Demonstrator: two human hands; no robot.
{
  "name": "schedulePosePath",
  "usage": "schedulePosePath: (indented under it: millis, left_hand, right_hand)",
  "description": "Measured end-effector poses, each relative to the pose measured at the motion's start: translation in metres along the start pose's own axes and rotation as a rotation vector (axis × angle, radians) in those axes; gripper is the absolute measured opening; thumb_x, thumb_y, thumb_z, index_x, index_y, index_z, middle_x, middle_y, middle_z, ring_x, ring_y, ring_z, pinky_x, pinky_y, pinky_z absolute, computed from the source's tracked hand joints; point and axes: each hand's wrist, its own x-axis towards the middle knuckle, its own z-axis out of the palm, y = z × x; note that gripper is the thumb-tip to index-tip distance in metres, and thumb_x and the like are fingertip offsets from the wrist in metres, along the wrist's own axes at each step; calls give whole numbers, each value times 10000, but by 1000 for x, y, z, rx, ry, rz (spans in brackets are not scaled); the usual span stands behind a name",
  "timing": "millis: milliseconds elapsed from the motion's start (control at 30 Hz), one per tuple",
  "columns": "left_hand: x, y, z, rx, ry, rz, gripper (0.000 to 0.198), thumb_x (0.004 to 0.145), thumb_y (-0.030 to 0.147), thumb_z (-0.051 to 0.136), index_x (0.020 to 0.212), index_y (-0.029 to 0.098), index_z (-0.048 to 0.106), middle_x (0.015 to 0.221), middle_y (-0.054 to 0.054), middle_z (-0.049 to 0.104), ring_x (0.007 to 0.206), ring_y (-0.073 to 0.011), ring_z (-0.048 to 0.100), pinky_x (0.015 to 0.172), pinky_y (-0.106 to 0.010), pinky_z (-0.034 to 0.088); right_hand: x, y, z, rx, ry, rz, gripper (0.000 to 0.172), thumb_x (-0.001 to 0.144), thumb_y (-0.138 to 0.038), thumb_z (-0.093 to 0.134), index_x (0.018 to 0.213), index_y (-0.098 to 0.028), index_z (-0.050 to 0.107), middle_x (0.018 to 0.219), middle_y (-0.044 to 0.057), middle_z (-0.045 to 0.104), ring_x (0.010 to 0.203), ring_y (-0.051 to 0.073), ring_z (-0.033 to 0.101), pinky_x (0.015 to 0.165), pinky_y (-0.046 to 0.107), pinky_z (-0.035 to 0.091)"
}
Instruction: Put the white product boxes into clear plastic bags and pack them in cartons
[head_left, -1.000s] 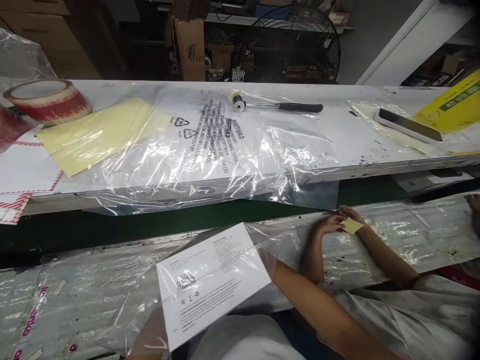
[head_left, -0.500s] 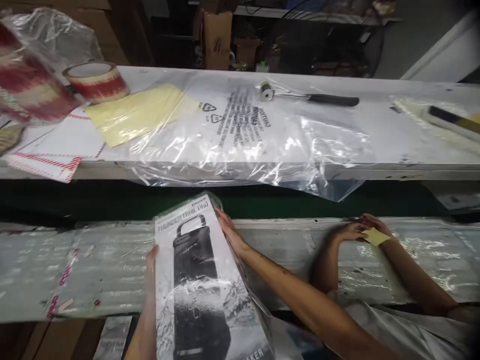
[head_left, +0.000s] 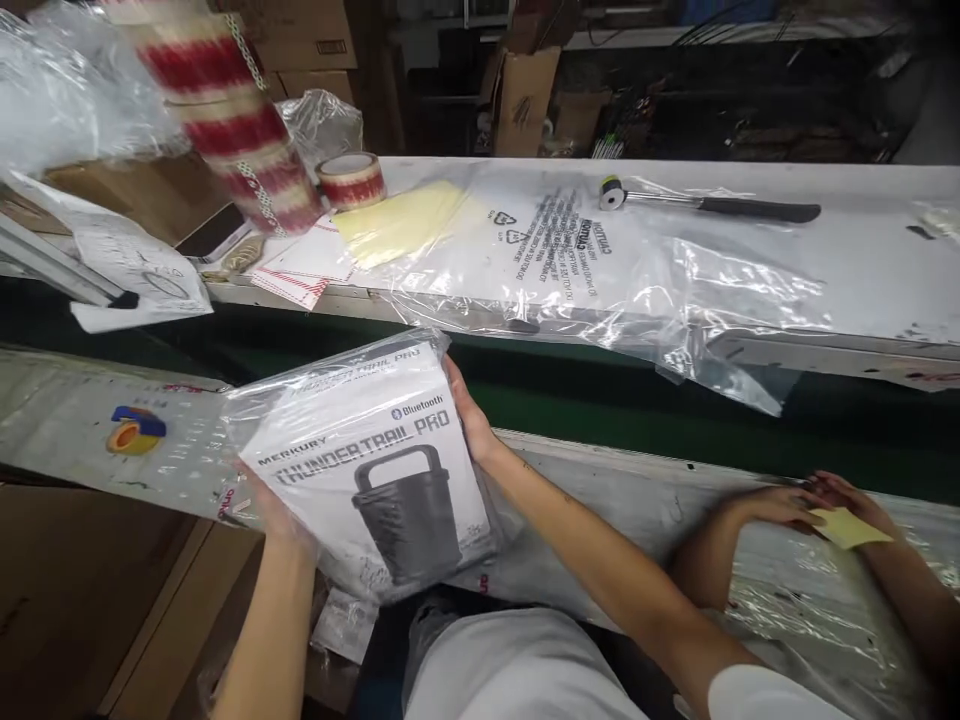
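Observation:
A white box (head_left: 375, 460) printed "THUNDERTRAIL PRO" with a picture of a black speaker is wrapped in a clear plastic bag. I hold it over the near bench edge, tilted, with the printed face up. My left hand (head_left: 274, 515) grips its lower left corner through the plastic. My right hand (head_left: 466, 415) presses against its upper right edge. Both hands are closed on the bagged box.
A co-worker's hands (head_left: 795, 505) hold a yellow note (head_left: 847, 525) on the near bench at the right. Across the green belt (head_left: 600, 400), the far bench carries a printed clear bag (head_left: 600, 260), a mallet (head_left: 705, 205), a tape roll (head_left: 351, 180) and a yellow sheet (head_left: 405, 220). An open carton (head_left: 90, 590) sits lower left.
The box has turned from standing lengthwise to lying crosswise and moved a little left. My view swung left and down, bringing the carton and hanging tape rolls into sight.

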Motion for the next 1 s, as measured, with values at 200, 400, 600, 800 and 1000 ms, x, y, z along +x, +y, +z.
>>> schedulePosePath:
  millis: [200, 400, 600, 800, 1000]
  left_hand:
    - [-5, -2, 12, 172, -443, 342, 508, 865, 551, 554, 1216, 199, 660, 1106, -56, 734, 973, -177, 696, 802, -255, 581]
    - [-11, 1, -6, 243, -326, 412, 201, 722, 373, 834, 787, 195, 764, 904, -54, 733, 900, -227, 686, 798, -322, 569]
    - [-11, 51, -38, -71, -257, 532, 150, 737, 302, 823, 838, 207, 768, 875, 1, 717, 881, -193, 669, 864, -337, 558]
    - [-31, 72, -29, 159, -310, 602, 157, 824, 339, 753, 855, 186, 770, 731, -24, 700, 738, -153, 657, 743, -243, 528]
    - [-36, 81, -55, 217, -327, 517, 163, 867, 341, 715, 928, 208, 788, 860, -43, 766, 873, -173, 713, 849, -260, 550]
  right_hand:
    - [-18, -6, -9, -15, 97, -101, 818, 772, -767, 627, 1436, -303, 507, 1342, 24, 595, 1258, 298, 530, 1073, 424, 427]
    - [-37, -21, -20, -118, 170, -229, 423, 820, -618, 660, 881, -206, 731, 931, 61, 707, 854, 230, 645, 779, 349, 518]
    - [-73, -88, -43, -129, 211, -557, 164, 876, -290, 621, 993, -262, 734, 946, 32, 717, 912, 218, 677, 862, 357, 543]
    - [-168, -121, 36, -1182, -405, -938, 677, 893, -608, 635, 1466, -293, 462, 1567, 94, 396, 1457, 356, 337, 1201, 576, 288]
    - [-102, -83, 66, -1797, -317, -788, 1004, 717, -644, 804, 1470, -97, 428, 1453, 286, 451, 1335, 450, 445, 1060, 601, 406]
